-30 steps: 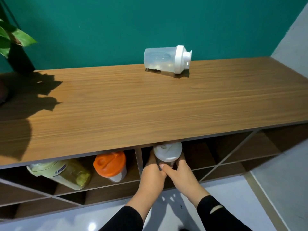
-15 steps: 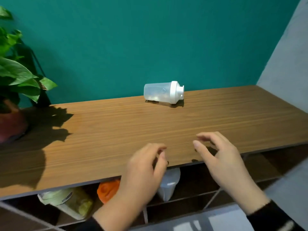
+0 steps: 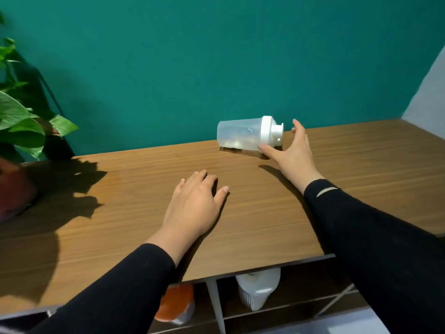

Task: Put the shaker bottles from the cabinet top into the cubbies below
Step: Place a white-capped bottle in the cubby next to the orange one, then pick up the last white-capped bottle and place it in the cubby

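Observation:
A clear shaker bottle with a white lid (image 3: 243, 136) lies on its side at the back of the wooden cabinet top (image 3: 134, 189), its lid pointing right. My right hand (image 3: 292, 150) is spread open just to the right of the lid, thumb at the bottle's near side, fingers beyond the cap, holding nothing. My left hand (image 3: 195, 206) rests flat and empty on the cabinet top. In the cubbies below, a white-lidded shaker bottle (image 3: 257, 290) stands to the right of the divider, and an orange-lidded shaker bottle (image 3: 177, 304) sits to the left, partly hidden by my left sleeve.
A potted green plant (image 3: 16, 131) stands at the left end of the cabinet top and casts a shadow over it. A teal wall runs right behind the cabinet. A grey wall (image 3: 431, 92) closes the right side. More cubbies extend lower right.
Both hands left the white-lidded bottle standing in the cubby and rose over the cabinet top. My right hand reached back to the lying bottle; my left settled flat on the wood.

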{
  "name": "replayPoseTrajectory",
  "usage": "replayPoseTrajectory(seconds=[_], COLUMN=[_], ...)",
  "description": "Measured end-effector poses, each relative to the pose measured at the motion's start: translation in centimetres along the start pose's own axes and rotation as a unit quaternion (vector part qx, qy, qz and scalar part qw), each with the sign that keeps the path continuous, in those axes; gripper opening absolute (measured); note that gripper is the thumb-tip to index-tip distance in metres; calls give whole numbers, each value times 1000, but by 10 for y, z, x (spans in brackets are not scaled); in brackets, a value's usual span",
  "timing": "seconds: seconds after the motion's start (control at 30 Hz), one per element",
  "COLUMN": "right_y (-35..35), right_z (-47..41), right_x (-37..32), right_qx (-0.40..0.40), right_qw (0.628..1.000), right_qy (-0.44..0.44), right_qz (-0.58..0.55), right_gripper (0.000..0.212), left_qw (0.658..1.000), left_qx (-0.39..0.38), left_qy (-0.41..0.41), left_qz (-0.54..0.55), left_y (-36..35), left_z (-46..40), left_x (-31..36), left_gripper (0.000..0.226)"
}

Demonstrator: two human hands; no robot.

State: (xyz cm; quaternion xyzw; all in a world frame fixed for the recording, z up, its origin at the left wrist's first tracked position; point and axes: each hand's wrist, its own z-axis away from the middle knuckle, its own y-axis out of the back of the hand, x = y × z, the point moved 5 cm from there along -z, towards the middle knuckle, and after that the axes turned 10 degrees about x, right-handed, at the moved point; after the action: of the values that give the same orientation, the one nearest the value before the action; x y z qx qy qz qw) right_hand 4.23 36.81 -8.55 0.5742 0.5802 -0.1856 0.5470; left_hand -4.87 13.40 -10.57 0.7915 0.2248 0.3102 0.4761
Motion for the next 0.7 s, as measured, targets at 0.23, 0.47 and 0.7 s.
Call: replayPoseTrajectory(seconds=[0.23, 0.47, 0.7], right_y=[-36, 6, 113], right_z=[-34, 3, 118], right_x=[1, -10, -71], right_qx=[-51, 27, -119], right_qw=[998, 993, 964], right_qy=[24, 38, 181], right_qz=[12, -108, -152], right_gripper=[95, 76, 76], left_qw=[1000, 988, 971], left_qx=[11, 76, 79], left_qy=[5, 23, -176], left_qz=[3, 133, 140], left_y=[1, 20, 100], left_z=[-3, 1, 38], left_x=[-2, -3, 50], left_gripper=[56, 74, 97])
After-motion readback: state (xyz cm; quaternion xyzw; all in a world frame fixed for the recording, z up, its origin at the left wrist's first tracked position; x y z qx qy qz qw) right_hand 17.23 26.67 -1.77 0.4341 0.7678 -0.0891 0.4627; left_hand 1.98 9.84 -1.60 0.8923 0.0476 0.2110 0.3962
